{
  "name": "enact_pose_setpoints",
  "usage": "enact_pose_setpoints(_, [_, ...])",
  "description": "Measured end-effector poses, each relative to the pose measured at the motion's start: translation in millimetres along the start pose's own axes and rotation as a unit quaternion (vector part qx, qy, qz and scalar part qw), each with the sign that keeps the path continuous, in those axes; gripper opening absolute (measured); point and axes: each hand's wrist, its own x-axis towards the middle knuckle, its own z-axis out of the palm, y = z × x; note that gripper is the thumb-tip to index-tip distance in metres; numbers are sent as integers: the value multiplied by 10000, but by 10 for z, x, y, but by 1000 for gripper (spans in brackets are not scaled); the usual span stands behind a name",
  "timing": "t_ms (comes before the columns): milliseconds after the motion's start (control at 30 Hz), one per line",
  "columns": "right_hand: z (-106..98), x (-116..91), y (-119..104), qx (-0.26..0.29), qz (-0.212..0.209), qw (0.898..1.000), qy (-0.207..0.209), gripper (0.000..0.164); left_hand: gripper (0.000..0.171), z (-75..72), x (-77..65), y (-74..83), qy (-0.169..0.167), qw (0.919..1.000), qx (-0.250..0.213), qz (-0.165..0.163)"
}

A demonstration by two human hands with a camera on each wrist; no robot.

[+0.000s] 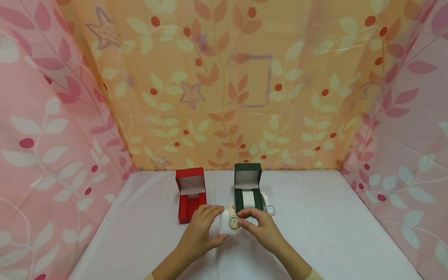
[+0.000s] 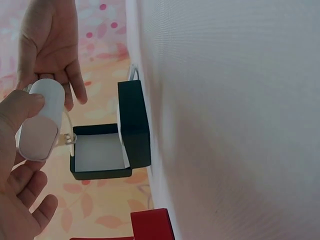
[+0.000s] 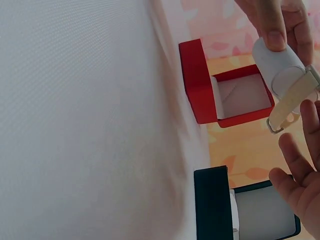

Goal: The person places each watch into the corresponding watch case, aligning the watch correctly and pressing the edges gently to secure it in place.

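Orange leaf-print cloth (image 1: 301, 116) behind; pink leaf-print cloth (image 1: 45, 186) left and right; white-covered table (image 1: 133, 241) between.

The table (image 1: 122, 229) is white, with faint creases in its surface; the red box (image 1: 191, 190) stands on it toward the back, lid raised; the green box (image 1: 248, 186) stands apart to the right, lid raised too; the white watch (image 1: 270, 209) lies just beside the green box's right side, its dial at the near end.

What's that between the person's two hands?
In the head view, a white cushion and a cream-strapped watch are between the left hand and right hand, the cushion nearer the left.
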Motion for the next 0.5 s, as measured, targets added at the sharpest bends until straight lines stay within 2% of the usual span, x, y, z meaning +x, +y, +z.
enact_pose_setpoints(167, [36,-14,-24,-142,-307,9988,365,8,82,16,-6,-16,148,9998,-96,-137])
enact_pose_setpoints(300, [48,-28,-26,-244,-465,9976,441,10,81,29,-5,-24,332,9989,-142,-300])
enact_pose_setpoints(400, [44,-29,-2,-425,-712,9958,376,19,78,20,4,-23,418,9973,-249,-543])
enact_pose_setpoints(500, [38,-27,22,-698,-1183,9901,284,32,75,6,13,-13,476,9939,-498,-855])
